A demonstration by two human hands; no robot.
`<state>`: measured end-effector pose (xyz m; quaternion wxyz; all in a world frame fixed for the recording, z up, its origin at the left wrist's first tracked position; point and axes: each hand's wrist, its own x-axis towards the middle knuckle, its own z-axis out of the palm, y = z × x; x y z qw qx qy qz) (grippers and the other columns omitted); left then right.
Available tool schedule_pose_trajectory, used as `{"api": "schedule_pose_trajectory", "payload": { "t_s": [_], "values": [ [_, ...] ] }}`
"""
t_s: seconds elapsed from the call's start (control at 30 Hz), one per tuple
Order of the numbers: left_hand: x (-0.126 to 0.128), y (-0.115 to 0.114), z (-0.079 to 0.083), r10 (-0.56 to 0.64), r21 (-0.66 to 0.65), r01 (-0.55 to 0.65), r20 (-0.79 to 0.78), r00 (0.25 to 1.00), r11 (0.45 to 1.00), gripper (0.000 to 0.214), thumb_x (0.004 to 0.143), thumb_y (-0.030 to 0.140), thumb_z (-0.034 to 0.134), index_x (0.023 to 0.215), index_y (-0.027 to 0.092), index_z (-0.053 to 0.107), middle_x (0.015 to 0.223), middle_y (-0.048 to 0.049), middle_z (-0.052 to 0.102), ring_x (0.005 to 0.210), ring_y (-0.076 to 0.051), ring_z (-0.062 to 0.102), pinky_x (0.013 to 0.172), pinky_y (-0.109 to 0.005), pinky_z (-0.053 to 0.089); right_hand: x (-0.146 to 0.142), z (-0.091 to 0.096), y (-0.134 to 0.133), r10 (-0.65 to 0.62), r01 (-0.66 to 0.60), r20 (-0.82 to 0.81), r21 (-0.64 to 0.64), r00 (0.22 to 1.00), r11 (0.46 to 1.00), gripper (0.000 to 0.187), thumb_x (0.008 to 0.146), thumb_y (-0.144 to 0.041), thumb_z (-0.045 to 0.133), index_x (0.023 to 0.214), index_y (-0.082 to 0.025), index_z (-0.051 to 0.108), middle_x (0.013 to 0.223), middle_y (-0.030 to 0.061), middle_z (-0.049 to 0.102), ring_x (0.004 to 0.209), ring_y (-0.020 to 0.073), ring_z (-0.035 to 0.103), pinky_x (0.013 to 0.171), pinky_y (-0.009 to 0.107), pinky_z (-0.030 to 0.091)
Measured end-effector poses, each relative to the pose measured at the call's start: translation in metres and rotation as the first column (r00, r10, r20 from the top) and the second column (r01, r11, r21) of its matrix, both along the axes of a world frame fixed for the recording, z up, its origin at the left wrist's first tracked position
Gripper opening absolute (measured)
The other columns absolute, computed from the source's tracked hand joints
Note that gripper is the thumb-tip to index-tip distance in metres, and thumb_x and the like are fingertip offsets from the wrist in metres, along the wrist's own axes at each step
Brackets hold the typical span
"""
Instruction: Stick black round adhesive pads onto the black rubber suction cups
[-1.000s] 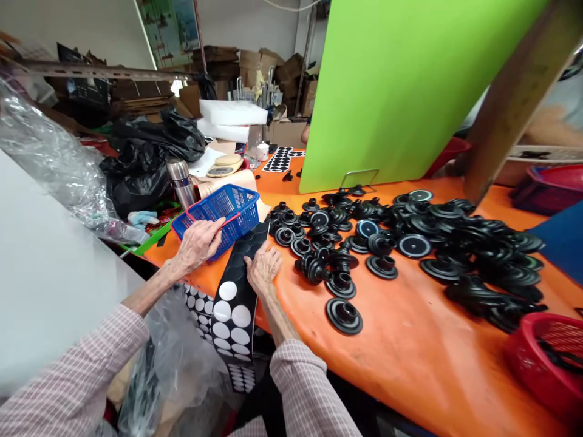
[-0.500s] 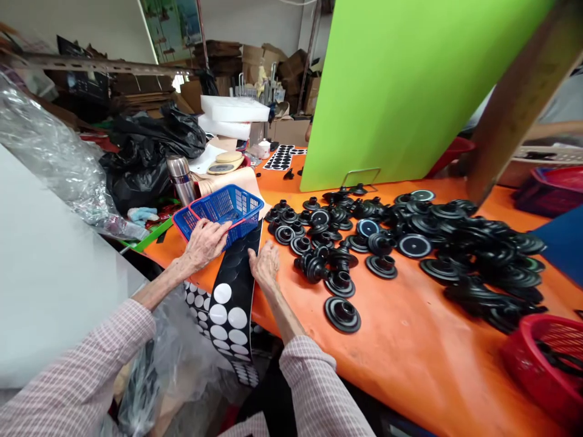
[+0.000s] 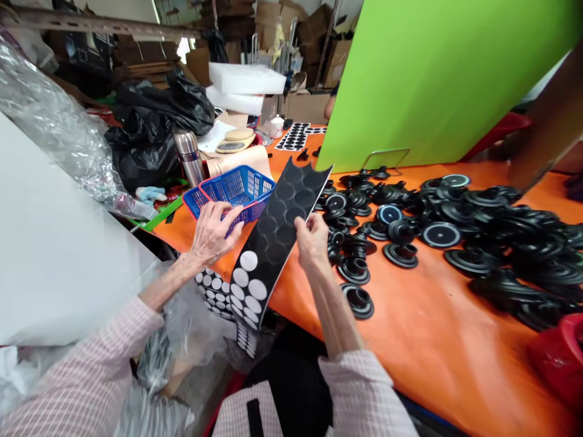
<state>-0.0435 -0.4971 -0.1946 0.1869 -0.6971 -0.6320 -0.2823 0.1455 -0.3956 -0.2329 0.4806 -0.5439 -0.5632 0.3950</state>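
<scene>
The right hand (image 3: 312,240) pinches the edge of a black sheet (image 3: 277,227) between thumb and fingers, holding it up at a slant over the worktop (image 3: 423,340), its far end rising beyond the fingertips. The left hand (image 3: 213,233) lies with fingers part-spread over a blue basket (image 3: 241,188), tips just beside the sheet; whether they grip it, I cannot tell. Rubber parts (image 3: 357,301) sit right of the right fingers. A firm pinch at the edge should keep this limp sheet from folding.
</scene>
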Motion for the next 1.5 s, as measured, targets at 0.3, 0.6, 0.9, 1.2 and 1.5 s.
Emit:
{"api": "schedule_pose_trajectory", "payload": {
  "t_s": [0.3,0.6,0.9,1.2,1.5],
  "values": [
    [0.047,-0.017,-0.028,0.279,-0.276,0.571,0.957,0.085,0.773,0.049,0.071,0.039,0.074,0.11,0.011,0.064,0.099,-0.0103,0.07,0.086,-0.019,0.065,0.078,-0.031,0.051,0.024,0.027,0.033,-0.087,0.09,-0.026,0.155,0.996,0.984,0.017,0.075,-0.025,0.057,0.087,-0.019,0.048,0.09,0.0063,0.056,0.089,0.021,0.055,0.082,0.039,0.048],
    [0.064,0.004,-0.035,0.328,-0.118,0.751,0.934,-0.138,0.65,0.04,0.067,0.027,0.075,0.105,0.017,0.066,0.098,-0.0065,0.072,0.088,-0.019,0.066,0.085,-0.032,0.049,0.05,-0.018,-0.099,0.076,-0.204,0.372,0.319,0.925,0.926,0.026,0.091,-0.038,0.048,0.106,-0.018,0.057,0.113,0.0132,0.058,0.109,0.0267,0.054,0.093,0.047,0.047],
    [0.067,0.002,-0.045,0.265,-0.125,0.722,0.961,-0.083,0.681,0.034,0.071,0.022,0.069,0.104,0.021,0.062,0.11,-0.005,0.069,0.108,-0.024,0.061,0.096,-0.036,0.045,0.042,-0.035,-0.099,0.039,-0.268,0.516,0.379,0.856,0.886,0.029,0.098,-0.03,0.034,0.106,-0.015,0.058,0.108,0.0169,0.062,0.105,0.0275,0.057,0.088,0.045,0.05],
    [0.071,-0.006,-0.045,0.229,-0.333,0.421,0.932,0.28,0.844,0.036,0.071,0.034,0.071,0.099,0.018,0.056,0.093,-0.0059,0.065,0.094,-0.023,0.061,0.082,-0.036,0.049,0.065,-0.027,-0.092,-0.183,-0.045,0.433,0.465,0.883,0.884,0.032,0.1,-0.028,0.032,0.092,-0.017,0.061,0.086,0.0101,0.067,0.079,0.0204,0.064,0.072,0.033,0.053],
    [0.118,-0.043,-0.024,0.308,-0.408,0.634,0.913,0.269,0.657,0.029,0.08,0.047,0.06,0.078,0.018,0.055,0.062,0.0028,0.054,0.056,-0.011,0.051,0.057,-0.025,0.04,0.07,-0.035,-0.149,0.041,-0.194,0.335,0.438,0.941,0.878,0.029,0.098,-0.023,0.038,0.108,-0.019,0.065,0.107,0.0118,0.07,0.101,0.0212,0.066,0.084,0.037,0.056]
  ]
}}
